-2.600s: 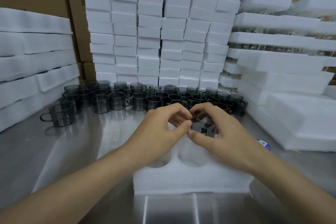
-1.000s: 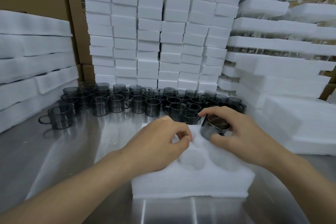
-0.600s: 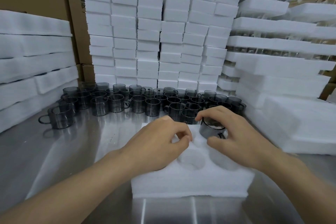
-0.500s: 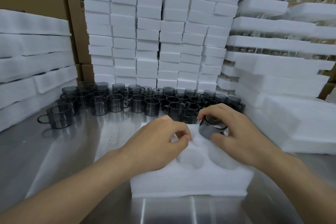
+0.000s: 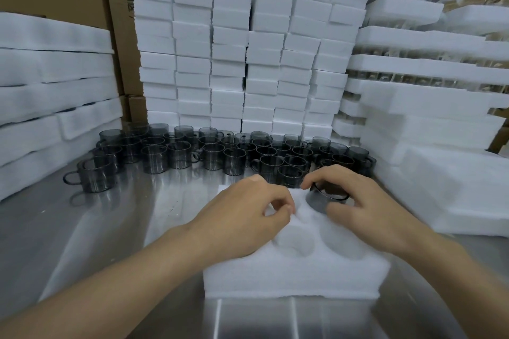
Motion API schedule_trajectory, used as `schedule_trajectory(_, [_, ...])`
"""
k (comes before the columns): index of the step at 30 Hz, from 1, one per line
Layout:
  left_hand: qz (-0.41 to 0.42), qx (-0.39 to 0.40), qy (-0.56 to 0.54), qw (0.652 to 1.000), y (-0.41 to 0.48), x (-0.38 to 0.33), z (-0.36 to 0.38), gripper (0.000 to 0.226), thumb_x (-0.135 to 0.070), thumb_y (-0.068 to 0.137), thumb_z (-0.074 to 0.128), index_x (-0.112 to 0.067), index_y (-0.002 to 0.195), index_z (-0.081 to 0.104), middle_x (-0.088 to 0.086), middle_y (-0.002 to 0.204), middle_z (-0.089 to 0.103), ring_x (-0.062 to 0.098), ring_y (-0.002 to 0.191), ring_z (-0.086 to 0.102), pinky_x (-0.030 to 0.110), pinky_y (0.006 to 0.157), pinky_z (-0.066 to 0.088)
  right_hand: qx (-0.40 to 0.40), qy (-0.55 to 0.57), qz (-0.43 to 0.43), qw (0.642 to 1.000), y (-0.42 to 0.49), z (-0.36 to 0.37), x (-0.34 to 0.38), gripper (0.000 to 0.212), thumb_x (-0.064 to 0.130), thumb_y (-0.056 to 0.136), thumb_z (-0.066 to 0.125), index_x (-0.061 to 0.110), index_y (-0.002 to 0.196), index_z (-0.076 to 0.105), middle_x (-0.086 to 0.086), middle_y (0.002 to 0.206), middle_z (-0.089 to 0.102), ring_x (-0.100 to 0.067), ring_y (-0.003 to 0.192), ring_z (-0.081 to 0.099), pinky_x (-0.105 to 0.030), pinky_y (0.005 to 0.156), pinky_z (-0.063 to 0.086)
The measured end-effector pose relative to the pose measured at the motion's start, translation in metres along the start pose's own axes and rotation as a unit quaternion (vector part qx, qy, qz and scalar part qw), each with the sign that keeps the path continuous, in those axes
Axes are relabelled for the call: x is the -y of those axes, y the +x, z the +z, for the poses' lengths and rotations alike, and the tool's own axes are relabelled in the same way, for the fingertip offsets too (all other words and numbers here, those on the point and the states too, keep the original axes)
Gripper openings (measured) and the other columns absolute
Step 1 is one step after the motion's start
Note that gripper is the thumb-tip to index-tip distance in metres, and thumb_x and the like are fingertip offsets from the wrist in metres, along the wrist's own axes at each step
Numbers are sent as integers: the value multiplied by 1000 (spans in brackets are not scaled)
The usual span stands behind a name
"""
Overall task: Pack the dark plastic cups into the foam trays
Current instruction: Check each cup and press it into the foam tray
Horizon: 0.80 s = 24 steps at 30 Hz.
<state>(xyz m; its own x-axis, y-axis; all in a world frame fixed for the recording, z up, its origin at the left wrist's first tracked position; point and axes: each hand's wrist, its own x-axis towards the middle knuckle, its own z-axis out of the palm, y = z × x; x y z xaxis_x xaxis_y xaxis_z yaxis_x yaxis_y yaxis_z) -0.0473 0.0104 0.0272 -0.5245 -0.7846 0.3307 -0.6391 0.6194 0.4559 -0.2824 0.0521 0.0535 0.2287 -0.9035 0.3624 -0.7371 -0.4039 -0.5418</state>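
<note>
- White foam slabs (image 5: 52, 96) lie stacked at far left, taking no part in the work.
- Steel table (image 5: 104, 234) carries all items.
- Cups (image 5: 212, 154) — dark, see-through, handled — stand upright in rows along the back of the table. One stray (image 5: 95, 176) sits apart at the left end. Judged: most of the stock is unpacked.
- Left hand (image 5: 242, 217) rests on the far left part of the tray, fingers curled under and thumb tip meeting forefinger. Whether it pinches the foam or only bears down cannot be told. No cup is seen in it. Judged to be steadying the tray.
- Tray (image 5: 292, 281) is a white foam block at centre front with round pockets in its top. The two near pockets show empty. The far left pocket is hidden under the left hand.
- Cup (image 5: 322, 199) is at the far right pocket, tilted, base entering the foam and rim well proud of it — not seated.
- Right hand (image 5: 366, 212) has thumb and fingers curled round the cup's rim and wall in a firm grip.
- Foam stacks (image 5: 440, 173) stand at right, just beside the tray but clear of it.
- Step in hand: seating the cup in the far right pocket.
- Next move calls for levelling the cup and pressing it straight down until it bottoms, with the tray held against sliding on the steel. The handle is out of sight, so its fit in the pocket cannot be judged.
</note>
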Motion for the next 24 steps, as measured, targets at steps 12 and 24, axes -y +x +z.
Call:
schedule_trajectory(12, [12, -9, 1, 1000, -1, -1, -1, 17, -53, 103, 50, -50, 103, 67, -16, 97, 64, -2, 103, 56, 39, 91, 53, 121, -77, 35, 989, 1, 3, -1, 75, 83, 91, 33, 59, 161, 20, 42, 166, 4, 21, 151, -8, -23, 127, -5])
schedule_trajectory(24, [10, -8, 2, 1000, -2, -3, -2, 18, -52, 104, 52, -46, 102, 68, -17, 97, 63, -2, 104, 55, 39, 91, 53, 145, -86, 61, 984, -1, 10, -5, 83, 90, 88, 35, 57, 163, 18, 40, 166, 7, 18, 153, -2, -18, 123, 6])
